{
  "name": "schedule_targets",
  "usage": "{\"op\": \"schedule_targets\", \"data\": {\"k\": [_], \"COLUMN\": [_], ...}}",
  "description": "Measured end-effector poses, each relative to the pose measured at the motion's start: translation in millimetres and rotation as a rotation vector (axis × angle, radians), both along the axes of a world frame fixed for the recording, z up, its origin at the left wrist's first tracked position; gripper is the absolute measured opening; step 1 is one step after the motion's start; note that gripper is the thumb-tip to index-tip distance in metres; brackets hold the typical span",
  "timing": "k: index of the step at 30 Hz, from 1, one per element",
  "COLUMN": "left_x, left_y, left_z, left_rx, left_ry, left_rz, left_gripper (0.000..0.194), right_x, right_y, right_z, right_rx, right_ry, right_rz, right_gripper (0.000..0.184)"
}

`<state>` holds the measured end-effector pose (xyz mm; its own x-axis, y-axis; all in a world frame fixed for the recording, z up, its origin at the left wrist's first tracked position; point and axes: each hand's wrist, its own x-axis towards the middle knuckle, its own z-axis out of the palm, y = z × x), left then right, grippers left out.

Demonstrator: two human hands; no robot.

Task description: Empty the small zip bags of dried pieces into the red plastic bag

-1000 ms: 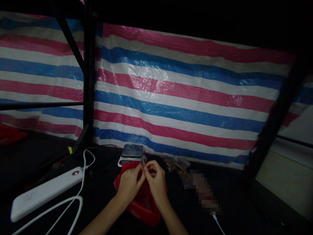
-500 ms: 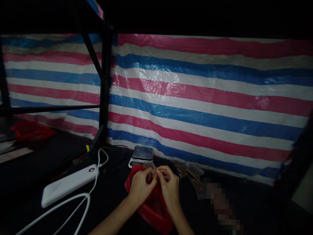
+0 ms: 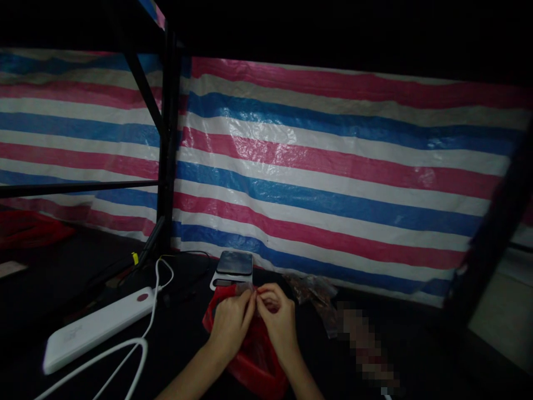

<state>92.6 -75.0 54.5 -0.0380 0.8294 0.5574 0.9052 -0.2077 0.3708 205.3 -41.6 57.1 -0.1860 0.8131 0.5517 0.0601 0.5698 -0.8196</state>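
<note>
My left hand (image 3: 230,325) and my right hand (image 3: 278,322) meet above a red plastic bag (image 3: 245,355), their fingertips pinching a small translucent plastic piece (image 3: 244,289), perhaps a little bag. Its exact shape is too small to tell. The red bag lies crumpled on the dark table under my wrists. Just behind my fingers stands a digital kitchen scale (image 3: 233,269), its top dark and glossy. To the right of my right hand lies a transparent bag of brown pieces (image 3: 312,294).
A white power bank (image 3: 97,328) with a white cable (image 3: 137,347) lies left of my hands. A pixelated blurred patch (image 3: 362,344) covers something at the right. A black metal frame (image 3: 169,139) stands before a striped tarpaulin (image 3: 333,178). Red fabric (image 3: 29,228) lies far left.
Both hands still pinch the small piece at nearly the same spot. The whole view has shifted slightly between frames, with the scene sitting a little further left than half a second ago.
</note>
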Motion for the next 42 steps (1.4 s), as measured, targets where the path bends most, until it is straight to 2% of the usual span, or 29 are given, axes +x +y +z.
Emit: {"op": "schedule_targets", "data": {"k": [5, 11, 15, 18, 21, 25, 28, 29, 31, 34, 36, 39, 42], "left_x": [0.8, 7.6, 9.2, 11.7, 15.0, 7.3, -8.8, -14.3, -23.3, -29.3, -30.5, -35.7, -45.8], "left_y": [-2.0, -8.4, -10.7, -14.2, -17.6, -10.8, 8.6, 16.5, 30.0, 38.6, 37.4, 32.5, 28.8], "left_z": [1.9, 2.3, 5.4, 7.4, 8.1, 6.1, 2.4, 1.6, 1.3, 5.4, 11.3, 24.3, 38.7], "left_rx": [0.039, 0.131, 0.093, 0.055, 0.061, 0.111, 0.162, 0.16, 0.055, -0.306, -0.43, -0.362, -0.328], "left_ry": [0.037, 0.044, -0.043, -0.1, -0.071, -0.162, -0.38, -0.463, -0.62, -0.766, -0.827, -0.87, -0.713], "left_rz": [0.012, -0.02, -0.097, -0.162, -0.148, -0.087, -0.053, -0.049, -0.137, -0.49, -0.652, -0.665, -0.666], "left_gripper": [0.03, 0.028, 0.03, 0.033, 0.035, 0.033, 0.023, 0.026, 0.038, 0.04, 0.038, 0.037, 0.037], "right_x": [0.7, 12.5, 19.9, 26.5, 32.4, 34.8, 35.5, 35.8, 35.9, 33.8, 32.2, 34.8, 46.0], "right_y": [3.7, 17.7, 15.7, 12.3, 14.3, 22.5, 29.8, 31.8, 33.8, 30.7, 26.1, 20.3, 20.8], "right_z": [-0.1, -0.9, 3.9, 7.7, 7.9, 3.0, -0.9, -1.5, -2.0, -0.8, 1.0, 4.8, 8.5], "right_rx": [-0.038, -0.02, 0.008, 0.0, -0.047, -0.099, -0.24, -0.298, -0.377, -0.409, -0.424, -0.45, -0.431], "right_ry": [0.03, 0.111, -0.053, -0.236, -0.287, -0.158, 0.017, 0.07, 0.149, 0.176, 0.144, 0.046, -0.057], "right_rz": [0.024, -0.079, 0.055, 0.182, 0.243, 0.182, 0.18, 0.202, 0.252, 0.293, 0.31, 0.377, 0.487], "right_gripper": [0.005, 0.008, 0.021, 0.019, 0.016, 0.017, 0.022, 0.024, 0.027, 0.028, 0.03, 0.036, 0.036]}}
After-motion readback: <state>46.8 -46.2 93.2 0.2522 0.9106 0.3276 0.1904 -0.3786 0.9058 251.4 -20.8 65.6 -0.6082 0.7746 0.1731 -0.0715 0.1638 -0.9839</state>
